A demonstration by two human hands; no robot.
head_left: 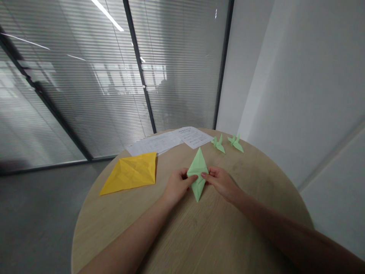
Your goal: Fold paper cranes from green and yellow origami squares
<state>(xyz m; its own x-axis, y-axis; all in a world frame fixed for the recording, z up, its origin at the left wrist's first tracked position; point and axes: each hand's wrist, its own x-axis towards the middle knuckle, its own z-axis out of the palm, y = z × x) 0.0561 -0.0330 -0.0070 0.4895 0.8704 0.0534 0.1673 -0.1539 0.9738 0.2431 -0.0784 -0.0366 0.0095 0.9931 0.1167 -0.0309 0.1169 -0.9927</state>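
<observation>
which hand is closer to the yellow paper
Left. The left hand is right of the yellow paper; the right hand is farther right, at the green paper's far edge.

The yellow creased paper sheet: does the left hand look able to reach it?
Likely yes: bare wooden tabletop lies between the yellow paper and the left hand, though that hand holds the pale green folded-paper diamond.

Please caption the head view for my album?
Left hand and right hand hold green folded paper, with two paper birds beyond.
</observation>
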